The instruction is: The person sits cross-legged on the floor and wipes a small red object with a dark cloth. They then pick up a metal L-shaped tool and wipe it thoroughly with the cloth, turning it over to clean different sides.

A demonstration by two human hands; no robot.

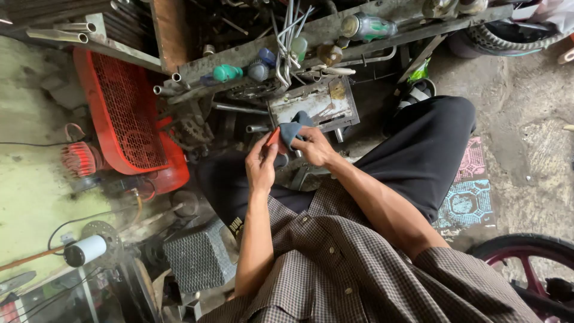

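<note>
My left hand point(261, 162) holds a small red flat piece point(273, 137) between thumb and fingers, in front of my lap. My right hand point(314, 146) presses a grey-blue cloth point(291, 128) against the red piece; the cloth covers most of it. Both hands meet above my black trousers point(418, 155), just below a small metal box point(317, 103) on the rack.
A cluttered metal rack point(335, 33) holds screwdrivers with green and blue handles point(227, 73), rods and a bottle. A red compressor with mesh guard point(128, 113) stands at the left. A grey mesh box point(197, 257) sits by my left elbow. Tyres lie at the far right point(526, 251).
</note>
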